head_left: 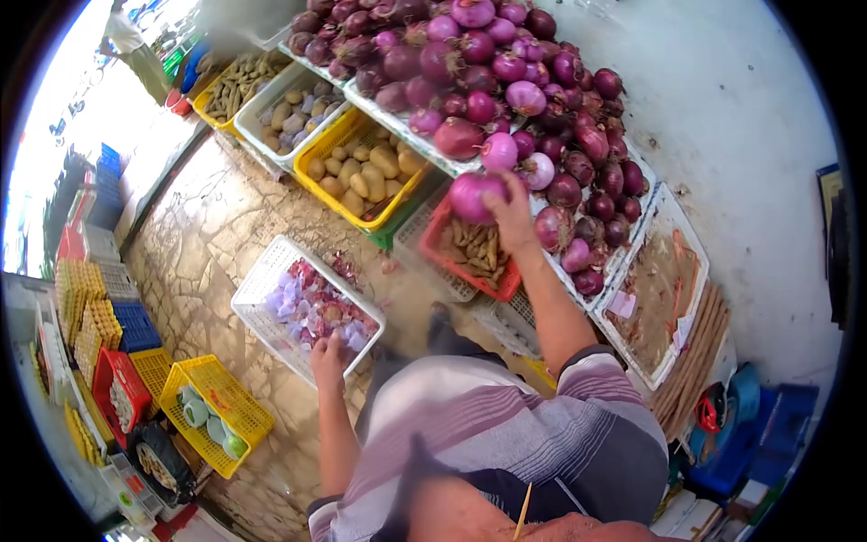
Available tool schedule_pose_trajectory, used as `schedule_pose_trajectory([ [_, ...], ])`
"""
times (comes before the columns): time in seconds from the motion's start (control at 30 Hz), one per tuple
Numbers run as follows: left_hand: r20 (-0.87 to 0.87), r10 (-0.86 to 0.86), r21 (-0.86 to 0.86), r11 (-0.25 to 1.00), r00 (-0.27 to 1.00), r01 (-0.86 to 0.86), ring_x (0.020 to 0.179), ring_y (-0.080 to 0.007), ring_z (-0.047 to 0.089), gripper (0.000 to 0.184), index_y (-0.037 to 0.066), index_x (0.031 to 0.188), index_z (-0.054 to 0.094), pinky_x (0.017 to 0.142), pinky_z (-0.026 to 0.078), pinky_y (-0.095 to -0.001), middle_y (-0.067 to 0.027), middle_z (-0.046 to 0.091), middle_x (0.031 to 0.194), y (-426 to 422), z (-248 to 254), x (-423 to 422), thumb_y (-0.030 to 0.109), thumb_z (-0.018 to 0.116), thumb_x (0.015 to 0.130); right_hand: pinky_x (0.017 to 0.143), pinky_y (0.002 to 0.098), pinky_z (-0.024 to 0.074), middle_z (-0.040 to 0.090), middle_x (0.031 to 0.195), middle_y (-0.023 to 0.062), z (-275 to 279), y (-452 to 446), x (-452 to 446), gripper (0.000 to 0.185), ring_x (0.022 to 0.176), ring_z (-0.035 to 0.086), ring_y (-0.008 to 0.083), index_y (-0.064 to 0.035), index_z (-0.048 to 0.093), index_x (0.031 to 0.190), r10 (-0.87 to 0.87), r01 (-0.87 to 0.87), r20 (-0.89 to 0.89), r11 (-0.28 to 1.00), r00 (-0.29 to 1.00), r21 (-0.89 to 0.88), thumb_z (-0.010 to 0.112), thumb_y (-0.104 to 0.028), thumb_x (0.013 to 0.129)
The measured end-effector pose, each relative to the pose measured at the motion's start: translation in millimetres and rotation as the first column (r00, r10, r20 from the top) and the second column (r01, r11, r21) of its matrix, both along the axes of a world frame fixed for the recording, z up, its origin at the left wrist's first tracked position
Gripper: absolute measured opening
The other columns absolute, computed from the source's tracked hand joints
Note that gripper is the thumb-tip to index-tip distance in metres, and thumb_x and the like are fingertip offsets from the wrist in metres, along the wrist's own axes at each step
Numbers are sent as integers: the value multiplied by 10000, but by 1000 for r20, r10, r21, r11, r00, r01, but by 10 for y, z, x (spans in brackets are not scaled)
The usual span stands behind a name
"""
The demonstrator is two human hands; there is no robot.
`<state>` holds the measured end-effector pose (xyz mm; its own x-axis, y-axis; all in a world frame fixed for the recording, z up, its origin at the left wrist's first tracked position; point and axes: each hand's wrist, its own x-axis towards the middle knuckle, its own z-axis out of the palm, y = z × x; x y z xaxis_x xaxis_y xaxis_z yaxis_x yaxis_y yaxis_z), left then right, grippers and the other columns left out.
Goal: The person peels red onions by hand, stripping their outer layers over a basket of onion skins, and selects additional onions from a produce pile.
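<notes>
My right hand is closed around a purple-red onion, held just in front of the big onion pile on the white trays. Lower down, my left hand has its fingers curled together over the near side of a white basket. Whether anything is in those fingers cannot be made out. Inside that basket lie loose onion skins, purple and dark red. A red basket of small brown roots sits under my right hand.
Yellow and white crates of potatoes line the shelf at upper left. A yellow crate with round green vegetables stands at lower left. Long brown sticks lie on the right, beside a white foam tray.
</notes>
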<state>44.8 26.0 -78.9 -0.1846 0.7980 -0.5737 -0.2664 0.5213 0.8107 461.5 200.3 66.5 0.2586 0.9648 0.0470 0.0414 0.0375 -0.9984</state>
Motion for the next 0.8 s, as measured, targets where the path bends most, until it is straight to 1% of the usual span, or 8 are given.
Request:
schedule_pose_trajectory([
  [0.1,57,71,-44,997,996,-68,688,-157,653,373,-19,980,686,608,539,-283,-101,700,848,-28,-126,197,349,642,1019,1056,387,478,590,1323,190,218,349,757,665,1201,598,284,18,488,1417,-196,179,282,980,939,86,771,-203,857],
  [0.17,52,16,-69,998,999,-12,704,-169,664,413,-22,1103,667,624,557,-298,-125,707,939,32,-16,392,380,622,1023,1087,416,454,559,1374,244,66,606,1208,722,1260,568,336,36,467,1429,-414,294,488,906,769,304,787,-251,848],
  [0.2,58,18,-70,997,998,-14,712,-171,668,414,-22,1139,658,629,561,-303,-130,708,970,59,22,517,374,624,1022,1112,438,430,526,1403,271,-66,770,1382,733,1288,539,381,49,453,1433,-449,347,426,889,785,298,781,-258,853],
  [0.37,60,-90,-115,989,994,96,709,-181,680,401,-33,1228,618,643,582,-322,-139,711,1047,245,-23,893,303,644,1012,1202,465,320,401,1515,348,-519,1040,1891,922,1418,400,476,88,309,1527,-403,298,737,913,543,280,747,-413,889],
  [0.5,65,-119,-131,983,991,127,701,-188,685,378,-27,1225,612,625,586,-324,-148,713,1053,456,-71,1101,268,668,996,1194,428,335,401,1531,328,-360,671,2013,908,1435,409,425,85,317,1530,-267,188,666,964,697,189,771,-349,875],
  [0.67,75,-240,-139,959,968,248,757,-193,688,392,1,1248,613,663,591,-327,-144,710,1081,737,-35,1390,277,687,980,1017,370,500,628,1323,256,-484,334,2525,676,1192,646,291,55,480,1451,-481,368,531,876,697,311,744,-292,934],
  [0.7,64,-247,-135,958,967,254,757,-190,686,389,1,1249,614,670,591,-326,-144,709,1082,789,-1,1457,275,683,982,1030,426,491,656,1261,265,-192,254,2516,572,1188,634,404,55,581,1335,-570,470,520,821,636,325,747,-293,913],
  [0.8,50,-280,-128,950,959,284,763,-179,677,376,5,1252,619,696,591,-317,-143,709,1086,872,25,1560,270,665,990,1043,446,477,637,1283,262,-282,347,3019,633,1207,610,423,45,566,1352,-590,522,545,800,596,295,773,-323,880],
])
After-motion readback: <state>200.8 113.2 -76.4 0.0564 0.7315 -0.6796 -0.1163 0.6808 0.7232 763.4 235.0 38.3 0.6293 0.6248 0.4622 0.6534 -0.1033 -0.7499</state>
